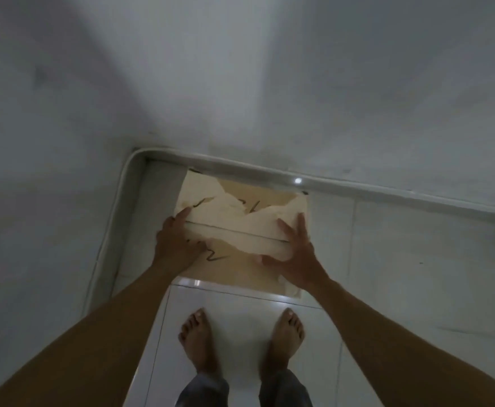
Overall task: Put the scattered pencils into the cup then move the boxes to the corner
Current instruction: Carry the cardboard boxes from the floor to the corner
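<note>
- In the corner of a dim room, seen from the head camera, two pale grey walls (64, 113) meet above a glossy white tiled floor (402, 259).
- A white rounded trim (358, 186) runs along the foot of both walls and bends round the corner.
- The box (240, 227), of tan cardboard, sits on the floor tucked into that corner. Its far edge is close against the trim, and its left side is near the left wall.
- Its top is shut, with a straight seam running across the middle, so what is inside cannot be seen.
- Torn cream paper covers part of the top, and dark scribbled marks show on it.
- The left hand (178, 242) lies flat on the box's left edge. Its fingers are straight and point toward the wall, curled round nothing.
- The right hand (296, 257) lies flat on the box's right side. Its fingers are spread and straight, and the thumb is stretched along the near part of the top.
- Below the arms, two bare feet (195, 336) stand on the tiles just short of the box, under grey trouser legs (205, 389).
</note>
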The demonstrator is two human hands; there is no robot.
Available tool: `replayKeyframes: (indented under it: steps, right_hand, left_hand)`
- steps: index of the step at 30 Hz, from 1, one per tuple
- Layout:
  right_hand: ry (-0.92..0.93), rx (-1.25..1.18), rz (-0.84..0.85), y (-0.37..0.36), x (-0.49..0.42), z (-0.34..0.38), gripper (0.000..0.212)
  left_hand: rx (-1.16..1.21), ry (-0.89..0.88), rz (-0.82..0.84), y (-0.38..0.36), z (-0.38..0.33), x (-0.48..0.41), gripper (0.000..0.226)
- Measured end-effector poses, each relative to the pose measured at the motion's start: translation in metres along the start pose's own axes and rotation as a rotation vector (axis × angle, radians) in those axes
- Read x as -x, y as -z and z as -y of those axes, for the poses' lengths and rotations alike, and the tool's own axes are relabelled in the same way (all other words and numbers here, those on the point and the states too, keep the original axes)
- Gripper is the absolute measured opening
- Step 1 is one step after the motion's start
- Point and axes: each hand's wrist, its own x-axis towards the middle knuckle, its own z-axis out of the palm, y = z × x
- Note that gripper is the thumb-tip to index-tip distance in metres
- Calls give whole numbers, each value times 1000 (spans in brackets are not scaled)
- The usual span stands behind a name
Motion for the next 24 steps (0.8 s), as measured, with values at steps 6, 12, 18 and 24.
replayKeyframes:
  steps: [6,12,18,24]
  right_hand:
    - [66,-6,22,-46,-71,-46,104]
    - [129,160,67,-81,-86,-72,107]
    - [-8,17,-75,-105,-73,-67,112]
    - [-32,-28,-62,-118,-84,-42,114]
  left_hand:
    - [24,10,-20,-56,50,-62,86]
    - [-141,46,60,-91,82,-83,103]
    - [-483,-187,99,-124,84,-64,128]
    - [-568,-240,59,-136,90,-58,118]
